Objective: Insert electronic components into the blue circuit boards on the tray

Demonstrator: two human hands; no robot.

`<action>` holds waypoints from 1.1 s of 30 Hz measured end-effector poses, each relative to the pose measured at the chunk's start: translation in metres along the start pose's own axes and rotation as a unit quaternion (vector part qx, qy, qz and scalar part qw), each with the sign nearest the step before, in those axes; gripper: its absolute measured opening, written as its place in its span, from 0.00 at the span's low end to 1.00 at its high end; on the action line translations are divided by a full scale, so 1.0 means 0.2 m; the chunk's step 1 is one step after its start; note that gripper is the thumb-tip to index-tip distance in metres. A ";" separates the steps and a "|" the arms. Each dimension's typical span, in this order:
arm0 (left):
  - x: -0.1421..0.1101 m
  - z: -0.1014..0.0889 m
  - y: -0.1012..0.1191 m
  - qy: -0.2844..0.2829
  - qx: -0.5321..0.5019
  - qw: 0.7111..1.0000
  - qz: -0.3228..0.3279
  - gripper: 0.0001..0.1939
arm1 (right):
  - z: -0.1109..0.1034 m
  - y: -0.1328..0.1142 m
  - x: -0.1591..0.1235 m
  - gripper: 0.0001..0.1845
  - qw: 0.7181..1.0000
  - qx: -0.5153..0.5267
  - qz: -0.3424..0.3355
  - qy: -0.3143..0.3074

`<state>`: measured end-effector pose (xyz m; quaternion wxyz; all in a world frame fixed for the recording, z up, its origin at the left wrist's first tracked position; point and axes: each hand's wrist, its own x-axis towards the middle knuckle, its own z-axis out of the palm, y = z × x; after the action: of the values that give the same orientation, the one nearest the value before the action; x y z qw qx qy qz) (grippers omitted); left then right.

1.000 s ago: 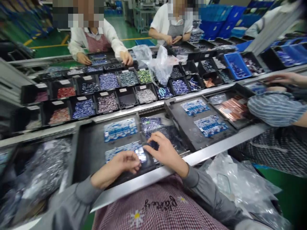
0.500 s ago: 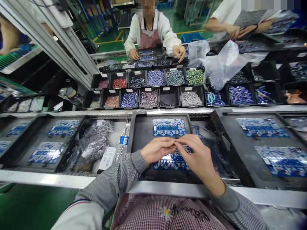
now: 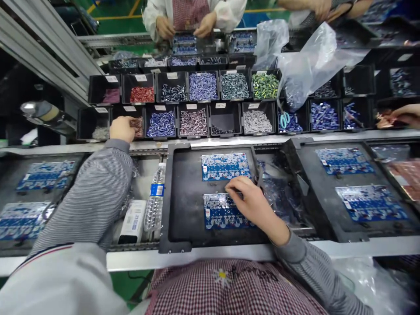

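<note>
Wears apron (image 3: 229, 291), cut off below, with hard-to-read lettering. Bends right hand (image 3: 252, 200) over lower board (image 3: 219, 215) in tray (image 3: 183, 210), hiding part of its right side; bunches fingers, cannot tell whether around anything. Leaves upper board (image 3: 225, 165) mostly visible beyond. Dips left hand (image 3: 122, 128) into bin (image 3: 139, 113) of reddish parts (image 3: 139, 129), with hidden fingertips; cannot tell any grasp. Farther back, partly loses bins (image 3: 328, 97) behind bag (image 3: 308, 65), and co-worker (image 3: 191, 14) past top edge.
</note>
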<state>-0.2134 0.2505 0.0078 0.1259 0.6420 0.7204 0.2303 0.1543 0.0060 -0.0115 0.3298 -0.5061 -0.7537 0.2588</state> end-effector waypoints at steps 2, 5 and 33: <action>0.01 0.01 -0.01 0.005 0.013 0.999 -0.030 0.09 | 0.03 -0.01 0.02 0.07 1.000 0.008 -0.006 -0.029; 0.02 0.00 -0.02 0.032 0.018 0.998 -0.057 0.06 | 0.07 -0.03 0.05 0.07 0.997 0.013 -0.020 -0.075; -0.97 0.29 0.66 -0.335 -0.396 0.852 0.075 0.09 | 0.15 -0.01 0.05 0.10 0.993 -0.015 -0.058 -0.099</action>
<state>-0.0437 0.0796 0.0013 0.5851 0.6282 0.4324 0.2758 0.1287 0.0124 -0.0270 0.2602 -0.4382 -0.8148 0.2764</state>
